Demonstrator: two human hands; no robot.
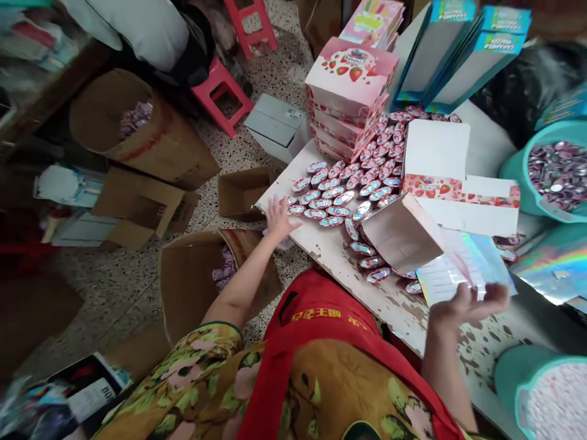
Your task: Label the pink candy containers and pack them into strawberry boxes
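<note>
My left hand lies at the table's left edge, its fingers spread against the nearest of several shiny oval packets with pink and red printing. My right hand is palm up over the table's right part, thumb apart from the partly bent fingers. It is slightly blurred, beside a holographic sheet with lined white patches; I cannot tell whether it touches the sheet. An open carton lies tilted among the packets. Behind it stands an unfolded white box with a strawberry-print strip.
Stacked strawberry boxes and blue display boxes stand at the back of the worn white table. Turquoise tubs with small pieces are at the right. Cardboard cartons and a red stool occupy the floor at left.
</note>
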